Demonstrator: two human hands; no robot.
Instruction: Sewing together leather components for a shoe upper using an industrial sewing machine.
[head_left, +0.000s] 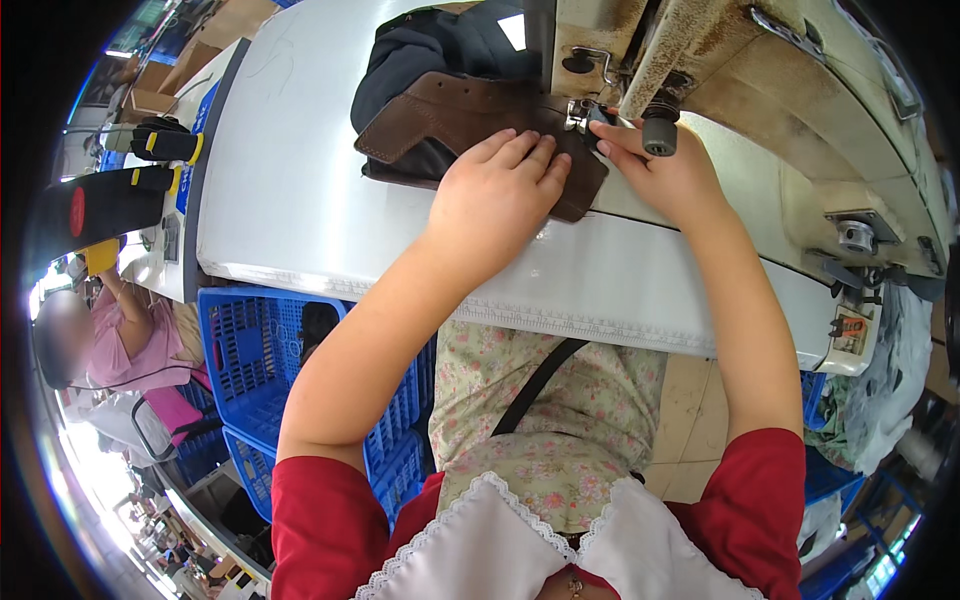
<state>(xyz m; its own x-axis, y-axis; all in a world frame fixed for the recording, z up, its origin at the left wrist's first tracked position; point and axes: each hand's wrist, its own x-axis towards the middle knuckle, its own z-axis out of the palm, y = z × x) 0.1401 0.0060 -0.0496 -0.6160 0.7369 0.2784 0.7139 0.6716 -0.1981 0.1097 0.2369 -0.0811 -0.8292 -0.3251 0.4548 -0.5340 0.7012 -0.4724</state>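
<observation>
My left hand (500,190) lies flat, fingers stretched out, on a brown leather piece (425,115) with stitched edges and a few small holes. Black fabric (400,60) is attached to or bunched under the leather. At the leather's right end stands the metal presser foot (577,115) of a sewing machine (740,70). Right beside that foot, the thumb and forefinger of my right hand (668,170) are pinched around a small dark part. What exactly they hold is too small to make out.
A white table (290,180) carries the work, with a ruler scale along its front edge. Blue plastic baskets (250,350) stand below on the left. Another machine (110,205) and a seated person in pink (135,330) are farther left. Clear plastic (895,370) hangs at right.
</observation>
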